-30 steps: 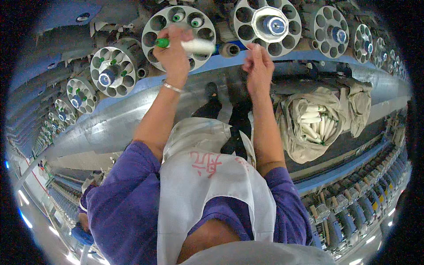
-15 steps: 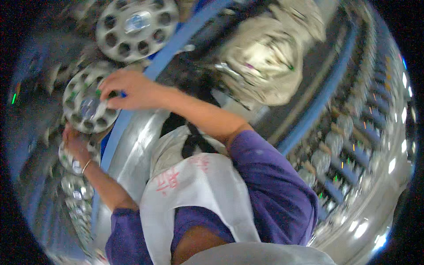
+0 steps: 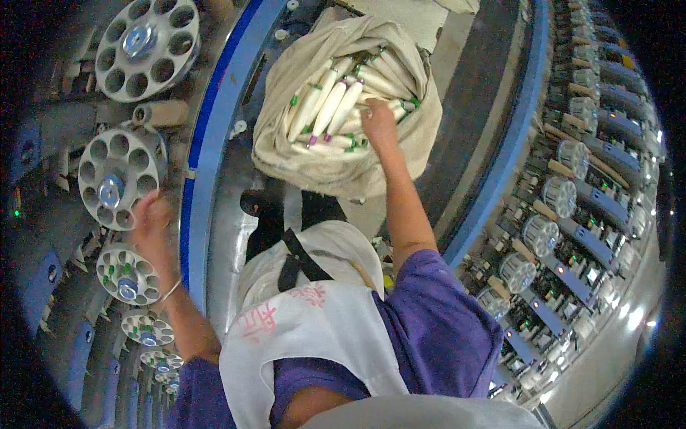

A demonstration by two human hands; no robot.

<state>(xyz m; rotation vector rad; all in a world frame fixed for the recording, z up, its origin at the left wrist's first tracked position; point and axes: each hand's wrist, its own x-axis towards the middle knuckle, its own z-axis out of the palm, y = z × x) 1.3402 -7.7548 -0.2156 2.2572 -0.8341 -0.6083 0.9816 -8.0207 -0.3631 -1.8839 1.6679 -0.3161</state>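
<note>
An open beige cloth sack (image 3: pixel 279 146) stands before me, holding several white yarn bobbins (image 3: pixel 346 107) with green or purple ends. My right hand (image 3: pixel 379 127) reaches into its right side, fingers curled down around a bobbin in the pile. My left hand (image 3: pixel 152 225) is at the left beside a round grey magazine (image 3: pixel 108 196) with a ring of holes and a shiny hub; motion smears its fingers. Below it, a smaller-looking magazine (image 3: pixel 127 277) has green bobbin tips showing in several holes.
Another round magazine (image 3: pixel 148 46) sits at the upper left, with a brown tube (image 3: pixel 163 113) below it. A blue rail (image 3: pixel 205 154) runs between the machine and the sack. On the right, a second blue rail (image 3: pixel 500 171) borders a row of similar winding units (image 3: pixel 559 196).
My right hand has moved from a magazine on the left into the sack. The view has shifted, bringing the sack nearer the middle. My left hand remains by the magazines.
</note>
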